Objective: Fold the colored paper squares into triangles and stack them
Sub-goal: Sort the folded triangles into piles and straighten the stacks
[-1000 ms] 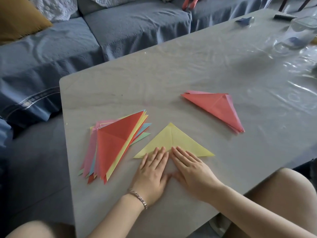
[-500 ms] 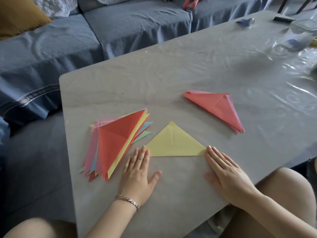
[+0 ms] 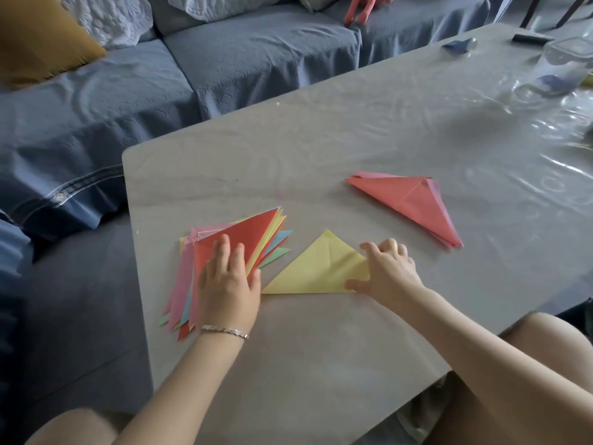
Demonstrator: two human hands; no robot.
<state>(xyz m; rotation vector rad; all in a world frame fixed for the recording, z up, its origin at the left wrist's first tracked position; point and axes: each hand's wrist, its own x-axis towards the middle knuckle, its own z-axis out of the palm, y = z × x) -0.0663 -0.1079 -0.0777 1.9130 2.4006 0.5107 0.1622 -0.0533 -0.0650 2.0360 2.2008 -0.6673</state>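
1. The yellow triangle [image 3: 317, 268] lies flat on the tabletop [image 3: 321, 364], toward the near edge. Its long side faces the person, its apex points away, and a crease runs down from the apex.
2. The right hand [image 3: 390, 273] covers the yellow triangle's right corner. The fingers are curled down onto the paper and the thumb sits at the long edge, grasping the corner. The corner is hidden, and it cannot be determined whether the thumb is under the sheet.
3. The left hand [image 3: 229, 284] rests on the mixed pile [image 3: 256, 232] with fingers straight and slightly spread, gripping nothing. A bracelet [image 3: 224, 331] circles the wrist.
4. The mixed pile sits near the left edge, just beside the yellow triangle's left tip. A red sheet is on top, with pink, yellow, blue and green edges fanned beneath. The hand hides part of the pile, and the sheets cannot be counted.
5. The red stack [image 3: 414, 200] lies well apart, farther from the person and to the right. Pink edges show under it.
6. At the far right corner, a clear container [image 3: 564, 59] is cut off by the frame, and its contents are blurred.
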